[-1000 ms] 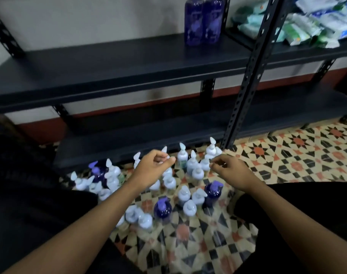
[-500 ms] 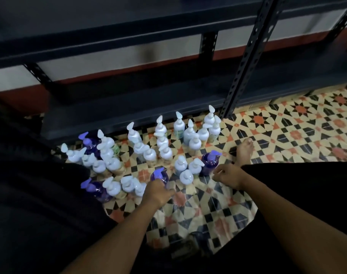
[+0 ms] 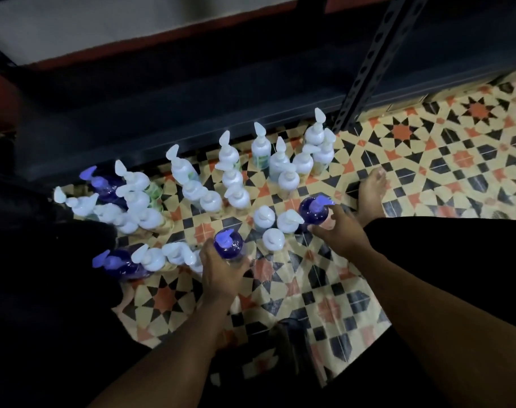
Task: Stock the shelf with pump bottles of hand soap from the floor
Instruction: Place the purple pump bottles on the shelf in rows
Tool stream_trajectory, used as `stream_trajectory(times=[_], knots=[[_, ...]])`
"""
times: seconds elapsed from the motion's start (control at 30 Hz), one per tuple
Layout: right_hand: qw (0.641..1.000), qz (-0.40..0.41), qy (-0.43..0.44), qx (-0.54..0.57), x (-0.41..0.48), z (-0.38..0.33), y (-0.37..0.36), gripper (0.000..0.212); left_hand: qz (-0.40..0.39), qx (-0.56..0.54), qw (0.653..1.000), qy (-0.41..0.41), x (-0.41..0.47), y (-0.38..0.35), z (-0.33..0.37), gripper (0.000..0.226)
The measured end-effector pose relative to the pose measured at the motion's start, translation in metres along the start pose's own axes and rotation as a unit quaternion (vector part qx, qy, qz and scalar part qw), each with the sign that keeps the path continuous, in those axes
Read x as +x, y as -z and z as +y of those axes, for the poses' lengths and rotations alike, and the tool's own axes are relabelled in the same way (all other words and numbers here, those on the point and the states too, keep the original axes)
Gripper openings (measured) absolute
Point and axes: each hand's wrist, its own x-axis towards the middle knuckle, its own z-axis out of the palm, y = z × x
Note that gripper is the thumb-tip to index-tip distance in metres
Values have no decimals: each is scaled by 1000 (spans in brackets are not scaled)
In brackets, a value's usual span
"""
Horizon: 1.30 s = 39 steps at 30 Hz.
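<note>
We hold a purple bottle in each hand

Low centre, our left hand (image 3: 220,275) curls round one upright purple pump bottle (image 3: 229,245). Just right of centre, our right hand (image 3: 342,234) wraps a second purple bottle (image 3: 313,212). White bottles (image 3: 236,198) crowd the tiled floor (image 3: 427,160) beyond. The shelf (image 3: 192,113) lies across the upper frame, nearer the right hand, so we judge both lifts go up and forward.

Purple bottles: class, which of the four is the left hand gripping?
The front-centre bottle: the left hand wraps its body. The right hand holds the right bottle; the left-side bottles stand untouched.
</note>
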Motion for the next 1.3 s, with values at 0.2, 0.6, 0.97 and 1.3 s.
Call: stream_trajectory(times=[0.2,0.6,0.97,1.3], knots=[[1000,-18,-10,-5,28,9,-6,94,17,5,1000,5,19,-19,-12,95],[998,0,60,-32,41,7,-8,67,51,19,999,7,33,-23,-12,78],[991,95,8,91,18,0,32,92,54,-45,996,-51,20,5,21,69],[913,168,101,358,-27,-103,108,73,142,-192,964,-116,10,100,105,72]])
